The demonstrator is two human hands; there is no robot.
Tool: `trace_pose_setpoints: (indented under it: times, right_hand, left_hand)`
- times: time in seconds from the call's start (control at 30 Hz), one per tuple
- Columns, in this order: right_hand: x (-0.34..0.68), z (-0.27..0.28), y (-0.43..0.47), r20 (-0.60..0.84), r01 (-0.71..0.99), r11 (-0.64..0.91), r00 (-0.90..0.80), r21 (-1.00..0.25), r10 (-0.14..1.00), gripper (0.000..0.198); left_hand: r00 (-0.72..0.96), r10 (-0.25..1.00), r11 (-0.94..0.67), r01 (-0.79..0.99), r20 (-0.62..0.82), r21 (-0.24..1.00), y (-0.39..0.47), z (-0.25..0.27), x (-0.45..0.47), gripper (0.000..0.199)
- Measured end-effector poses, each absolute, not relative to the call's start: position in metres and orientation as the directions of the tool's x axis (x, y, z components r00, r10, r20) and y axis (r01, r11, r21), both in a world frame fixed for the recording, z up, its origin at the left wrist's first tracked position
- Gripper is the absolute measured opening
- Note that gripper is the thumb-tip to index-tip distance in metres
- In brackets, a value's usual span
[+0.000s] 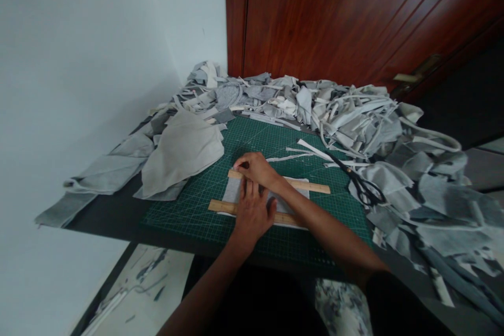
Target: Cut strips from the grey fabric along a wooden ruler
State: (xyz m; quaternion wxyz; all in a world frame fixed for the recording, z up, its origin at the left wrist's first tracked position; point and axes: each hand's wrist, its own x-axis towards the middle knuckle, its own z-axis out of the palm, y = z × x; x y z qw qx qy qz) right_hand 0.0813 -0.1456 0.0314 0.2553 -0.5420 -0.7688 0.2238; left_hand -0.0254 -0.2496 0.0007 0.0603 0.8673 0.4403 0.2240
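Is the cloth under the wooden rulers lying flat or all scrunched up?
Flat: the grey cloth lies smooth over the green mat, with two wooden rulers across it.

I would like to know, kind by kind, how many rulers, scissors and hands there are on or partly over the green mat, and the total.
Rulers: 2
Scissors: 1 pair
Hands: 2 (left hand, right hand)
Total: 5

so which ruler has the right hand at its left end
The ruler farther from the person: the right hand curls over that end; the nearer ruler runs beneath the left hand.
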Motion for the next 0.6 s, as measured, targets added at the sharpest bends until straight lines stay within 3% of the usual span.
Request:
trace_pose_setpoints:
  times: [0.6]
  right_hand:
    - [0.074, 0.043, -0.149, 0.089, 0.852, 0.28, -0.269, -0.442, 0.959, 0.014]
  left_hand:
    - [0.539, 0.783, -0.618, 0.728, 0.311, 0.296, -0.247, -0.001, -0.027, 0.044]
